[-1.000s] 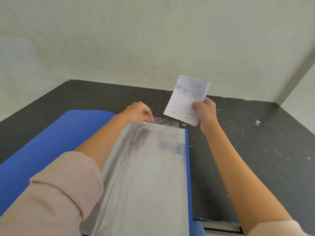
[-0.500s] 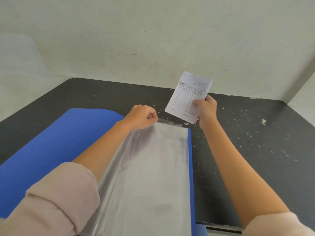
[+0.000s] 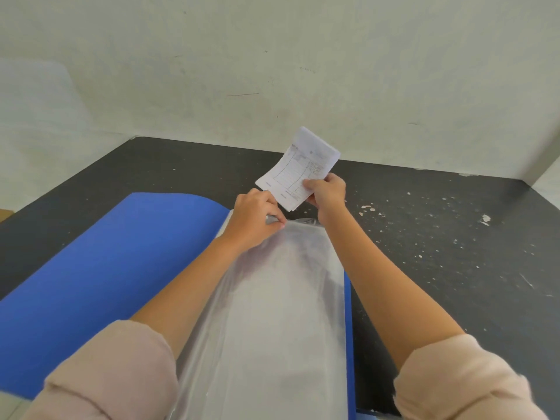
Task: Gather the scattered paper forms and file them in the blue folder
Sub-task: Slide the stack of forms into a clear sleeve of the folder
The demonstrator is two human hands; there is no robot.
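The blue folder (image 3: 106, 262) lies open on the dark table, its cover spread to the left. Clear plastic sleeves (image 3: 281, 313) lie on its right half. My left hand (image 3: 254, 219) pinches the far top edge of the upper sleeve. My right hand (image 3: 327, 192) grips a small stack of white printed paper forms (image 3: 297, 171) by its lower right corner. The stack tilts left in the air, just beyond the sleeve's far edge and close to my left hand.
The dark table (image 3: 454, 253) is speckled with white paint flecks to the right of the folder. Pale walls (image 3: 272, 71) close the table in at the back and left, with a corner post at the far right.
My right hand has brought the forms left and down toward the sleeve opening, tilting them more. My left hand still pinches the sleeve's top edge and has lifted it slightly.
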